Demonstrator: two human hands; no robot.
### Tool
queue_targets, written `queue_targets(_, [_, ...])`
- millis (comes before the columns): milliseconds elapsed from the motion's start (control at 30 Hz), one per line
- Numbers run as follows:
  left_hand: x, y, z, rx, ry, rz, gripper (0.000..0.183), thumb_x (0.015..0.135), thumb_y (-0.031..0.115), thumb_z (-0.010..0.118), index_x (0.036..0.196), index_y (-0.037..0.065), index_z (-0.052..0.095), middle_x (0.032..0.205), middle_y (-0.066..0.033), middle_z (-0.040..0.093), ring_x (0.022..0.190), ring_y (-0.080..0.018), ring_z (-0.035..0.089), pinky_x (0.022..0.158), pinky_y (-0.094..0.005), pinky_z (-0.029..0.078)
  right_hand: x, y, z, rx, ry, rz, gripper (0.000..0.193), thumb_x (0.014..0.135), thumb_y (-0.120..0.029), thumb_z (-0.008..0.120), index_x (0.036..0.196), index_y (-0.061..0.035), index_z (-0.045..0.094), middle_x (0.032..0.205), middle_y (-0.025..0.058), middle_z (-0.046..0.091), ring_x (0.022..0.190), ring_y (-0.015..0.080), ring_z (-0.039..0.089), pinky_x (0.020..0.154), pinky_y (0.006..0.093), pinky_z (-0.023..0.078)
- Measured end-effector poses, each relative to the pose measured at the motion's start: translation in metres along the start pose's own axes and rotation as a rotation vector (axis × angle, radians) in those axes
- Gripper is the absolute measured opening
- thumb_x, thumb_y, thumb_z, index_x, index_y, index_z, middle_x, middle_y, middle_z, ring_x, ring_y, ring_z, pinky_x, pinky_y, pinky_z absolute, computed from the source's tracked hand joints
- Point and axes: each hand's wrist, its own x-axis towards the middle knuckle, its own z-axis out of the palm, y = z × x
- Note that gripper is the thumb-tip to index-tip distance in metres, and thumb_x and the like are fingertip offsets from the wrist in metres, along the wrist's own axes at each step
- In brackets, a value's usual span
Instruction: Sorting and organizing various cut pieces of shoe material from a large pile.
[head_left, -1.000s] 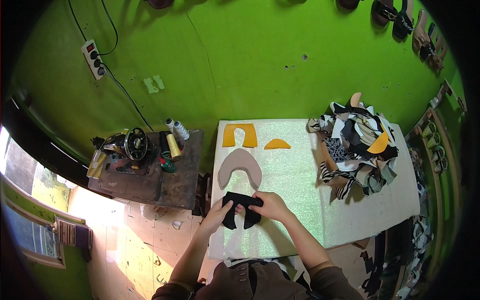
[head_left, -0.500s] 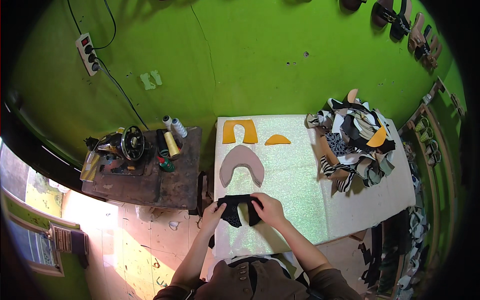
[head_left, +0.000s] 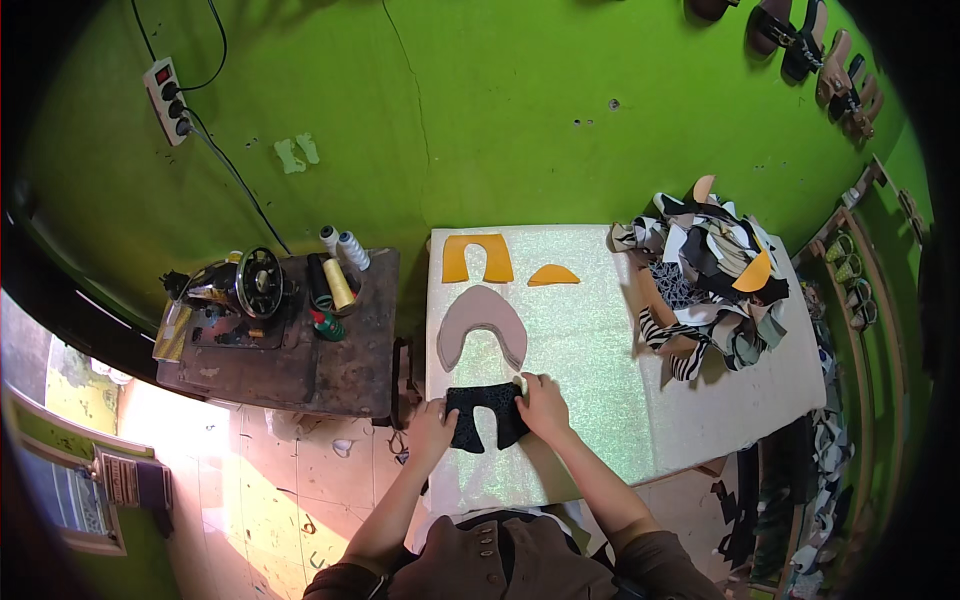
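Note:
A black, faintly patterned arch-shaped piece of shoe material (head_left: pixel 467 402) is spread at the near left of the table, its notch toward me. My left hand (head_left: pixel 432 432) grips its left edge, thumb on top. On its upper right side, my right hand (head_left: pixel 545 408) pinches the other edge. Whether the piece touches the table or hangs just above it, I cannot tell. Just beyond lies a stack of greyish-pink arch-shaped pieces (head_left: pixel 482 308). Farther back are a yellow arch-shaped piece (head_left: pixel 462 260) and a yellow half-moon piece (head_left: pixel 553 276).
A heap of mixed material scraps (head_left: pixel 715 285) covers the back right of the pale, shiny table (head_left: pixel 590 420). Left of it stands a dark bench with a sewing machine (head_left: pixel 235 290), thread cones (head_left: pixel 340 285) and a green bottle (head_left: pixel 328 325). Sandals (head_left: pixel 800 45) hang upper right.
The black piece, earlier tilted and folded at its top edge, now shows flat and spread. Both hands have shifted to its sides, the right one slightly outward.

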Motion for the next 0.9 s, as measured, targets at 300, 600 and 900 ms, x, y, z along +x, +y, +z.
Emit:
queue_targets(300, [0.017, 0.029, 0.005, 0.366, 0.098, 0.667, 0.065, 0.070, 0.036, 0.071, 0.121, 0.003, 0.049, 0.114, -0.0138, 0.051, 0.107, -0.0290, 0.047, 0.091, -0.0412, 0.037, 0.002, -0.011, 0.012, -0.153, 0.097, -0.552, 0.059, 0.067, -0.025, 0.071, 0.119, -0.0082, 0.048, 0.114, 0.0127, 0.048, 0.110, 0.0293, 0.046, 0.091, 0.0412, 0.038])
queue_targets(600, [0.039, 0.029, 0.011, 0.563, -0.133, 0.598, 0.042, 0.067, 0.029, 0.071, 0.101, 0.007, 0.057, 0.100, -0.0072, 0.053, 0.098, -0.0243, 0.050, 0.083, -0.0381, 0.040, 0.016, 0.004, 0.022, -0.221, 0.080, -0.619, 0.034, 0.072, -0.022, 0.065, 0.102, -0.0096, 0.057, 0.091, 0.0063, 0.054, 0.089, 0.0230, 0.053, 0.082, 0.0373, 0.041])
queue_targets(900, [0.040, 0.032, 0.020, 0.629, -0.065, 0.602, 0.038, 0.066, 0.028, 0.071, 0.096, 0.009, 0.058, 0.093, -0.0055, 0.052, 0.093, -0.0220, 0.051, 0.077, -0.0367, 0.040, 0.013, 0.004, 0.024, -0.230, 0.073, -0.575, 0.039, 0.071, -0.021, 0.065, 0.107, -0.0087, 0.057, 0.094, 0.0066, 0.055, 0.091, 0.0232, 0.053, 0.082, 0.0361, 0.041])
